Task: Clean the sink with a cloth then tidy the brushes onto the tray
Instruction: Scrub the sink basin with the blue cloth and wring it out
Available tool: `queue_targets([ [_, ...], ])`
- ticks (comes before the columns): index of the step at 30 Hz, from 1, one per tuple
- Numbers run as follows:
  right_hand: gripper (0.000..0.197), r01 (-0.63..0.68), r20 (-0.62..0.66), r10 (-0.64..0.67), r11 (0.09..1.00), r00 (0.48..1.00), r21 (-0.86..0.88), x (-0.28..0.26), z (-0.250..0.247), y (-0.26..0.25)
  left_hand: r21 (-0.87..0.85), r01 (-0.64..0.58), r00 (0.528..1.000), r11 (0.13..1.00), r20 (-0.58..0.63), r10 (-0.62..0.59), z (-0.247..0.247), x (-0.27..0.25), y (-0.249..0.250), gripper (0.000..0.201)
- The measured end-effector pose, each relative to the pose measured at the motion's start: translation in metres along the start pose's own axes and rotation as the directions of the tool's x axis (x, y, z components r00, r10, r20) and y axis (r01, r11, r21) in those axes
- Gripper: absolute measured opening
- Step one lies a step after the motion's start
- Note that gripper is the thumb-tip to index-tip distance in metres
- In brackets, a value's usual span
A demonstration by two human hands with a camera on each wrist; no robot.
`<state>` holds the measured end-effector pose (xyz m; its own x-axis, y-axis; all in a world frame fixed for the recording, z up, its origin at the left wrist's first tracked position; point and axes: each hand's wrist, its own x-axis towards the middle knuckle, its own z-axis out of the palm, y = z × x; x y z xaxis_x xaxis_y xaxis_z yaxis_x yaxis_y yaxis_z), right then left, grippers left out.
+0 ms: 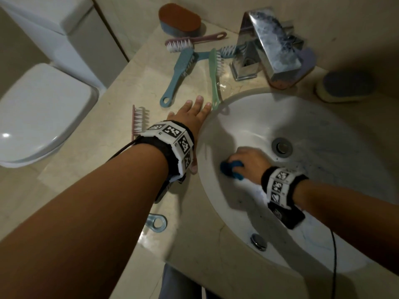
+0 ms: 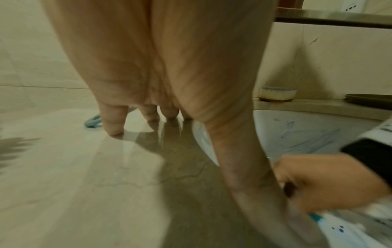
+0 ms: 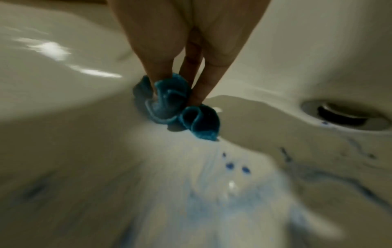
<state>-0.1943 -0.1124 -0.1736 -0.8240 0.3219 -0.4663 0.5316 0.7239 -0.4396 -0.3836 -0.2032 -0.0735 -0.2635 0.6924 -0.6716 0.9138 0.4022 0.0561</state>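
Note:
My right hand point(image 1: 244, 162) is down in the white sink point(image 1: 248, 117), where it grips a bunched blue cloth point(image 3: 180, 110) and holds it against the basin's left slope. Blue smears and drops point(image 3: 235, 167) mark the basin near the drain point(image 1: 281, 146). Flat on the counter at the sink's left rim rests my left hand point(image 1: 192, 113), fingers spread, holding nothing. Loose on the counter lie a pink brush point(image 1: 190, 42), a blue brush point(image 1: 179, 72), a green brush point(image 1: 214, 76) whose handle tip is beside my fingers, and another pink brush point(image 1: 138, 121).
A chrome tap point(image 1: 267, 44) stands behind the sink. An orange sponge point(image 1: 179, 19) sits at the back left, a yellow-grey sponge point(image 1: 345, 87) at the right. A dark flat tray point(image 2: 369, 99) lies on the far counter. A toilet point(image 1: 38, 113) is to the left.

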Motion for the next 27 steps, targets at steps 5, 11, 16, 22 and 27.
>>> queue_targets([
  [5, 0.030, -0.039, 0.022, 0.038, 0.999, 0.999, 0.025, -0.003, 0.007, -0.017, -0.029, 0.000, 1.000, 1.000, -0.003, 0.000, 0.000, -0.001, 0.000, 0.158],
  [11, 0.028, -0.009, 0.120, -0.011, 0.987, 0.993, 0.161, -0.024, 0.002, -0.012, -0.003, 0.002, 1.000, 1.000, 0.002, -0.002, 0.000, 0.000, 0.000, 0.160],
  [16, 0.030, -0.114, -0.123, 0.126, 0.988, 0.984, 0.105, 0.010, -0.011, 0.011, -0.014, -0.006, 1.000, 1.000, -0.007, 0.006, 0.000, -0.001, 0.000, 0.158],
  [22, 0.034, -0.008, 0.121, 0.010, 1.000, 0.993, -0.020, -0.010, 0.009, -0.012, -0.021, -0.004, 1.000, 1.000, -0.008, 0.004, 0.000, -0.001, 0.000, 0.157],
  [27, 0.039, 0.176, 0.240, -0.195, 0.980, 0.951, 0.097, -0.040, 0.019, -0.015, -0.014, -0.003, 1.000, 1.000, -0.022, 0.003, 0.001, 0.001, -0.002, 0.159],
])
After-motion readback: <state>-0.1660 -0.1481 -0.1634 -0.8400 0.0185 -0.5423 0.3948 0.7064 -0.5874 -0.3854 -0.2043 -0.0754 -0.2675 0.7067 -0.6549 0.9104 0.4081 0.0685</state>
